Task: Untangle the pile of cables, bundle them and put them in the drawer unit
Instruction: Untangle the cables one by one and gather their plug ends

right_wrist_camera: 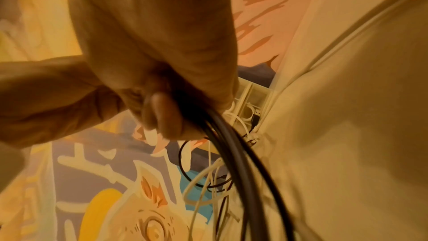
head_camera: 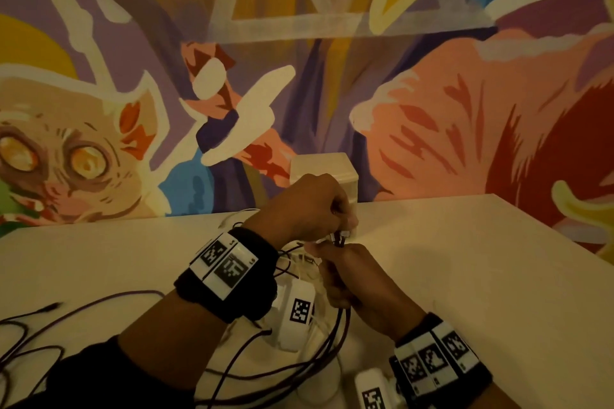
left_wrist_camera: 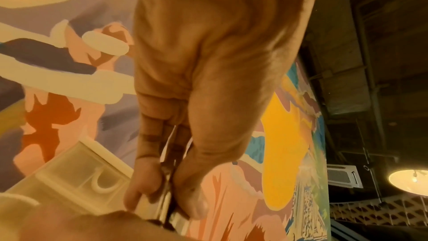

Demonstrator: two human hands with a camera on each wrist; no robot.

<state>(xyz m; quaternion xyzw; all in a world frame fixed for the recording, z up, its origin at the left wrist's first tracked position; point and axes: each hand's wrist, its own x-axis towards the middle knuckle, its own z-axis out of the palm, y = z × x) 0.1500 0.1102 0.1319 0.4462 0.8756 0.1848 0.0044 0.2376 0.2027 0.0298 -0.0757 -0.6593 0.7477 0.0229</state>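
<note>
Both hands meet above the white table, just in front of the small white drawer unit [head_camera: 324, 169]. My right hand [head_camera: 342, 272] grips a gathered bundle of dark cable [right_wrist_camera: 234, 149], whose loops hang below the fist toward the table. My left hand [head_camera: 335, 209] pinches the dark cable's plug ends [left_wrist_camera: 167, 190] between thumb and fingers, right above the right fist. More dark cable [head_camera: 83, 325] trails in loose loops over the table at the lower left. Thin white cables [right_wrist_camera: 203, 186] lie tangled under the hands.
The white table [head_camera: 481, 276] runs to a painted mural wall [head_camera: 465, 93] at the back. The drawer unit's front with its ring handles [left_wrist_camera: 102, 182] faces me. White tagged camera blocks [head_camera: 299, 312] hang at both wrists.
</note>
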